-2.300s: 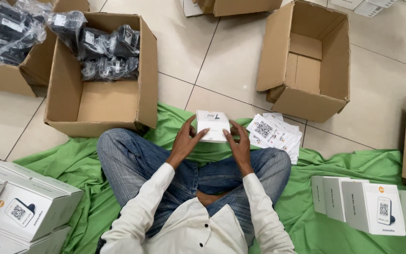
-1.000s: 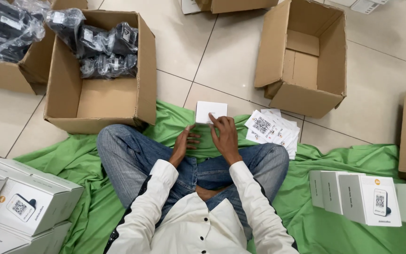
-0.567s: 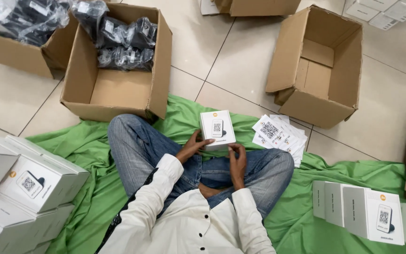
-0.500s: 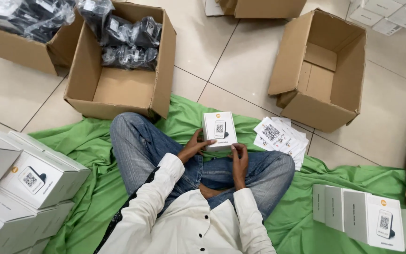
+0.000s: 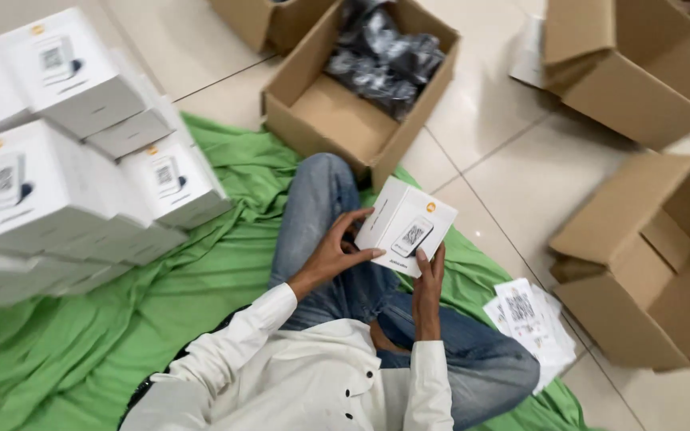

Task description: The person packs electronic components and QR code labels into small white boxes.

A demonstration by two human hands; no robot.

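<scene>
I sit cross-legged in jeans on a green cloth [image 5: 201,279]. Both hands hold one small white box [image 5: 406,225] with a device picture and an orange dot on its face, lifted above my knees. My left hand [image 5: 337,255] grips its lower left edge, fingers under and along the side. My right hand [image 5: 429,275] holds the lower right corner from below. A pile of white printed cards [image 5: 530,321] lies on the cloth by my right knee.
A stack of several matching white boxes [image 5: 73,160] stands at my left. An open cardboard box [image 5: 353,88] with black plastic-wrapped items sits ahead. Empty cardboard boxes [image 5: 648,263] lie on the tiled floor at the right, another [image 5: 624,64] behind them.
The view has swung left and closer, bringing the white box stack in. The box in my hands has been raised and tilted, its printed face toward me.
</scene>
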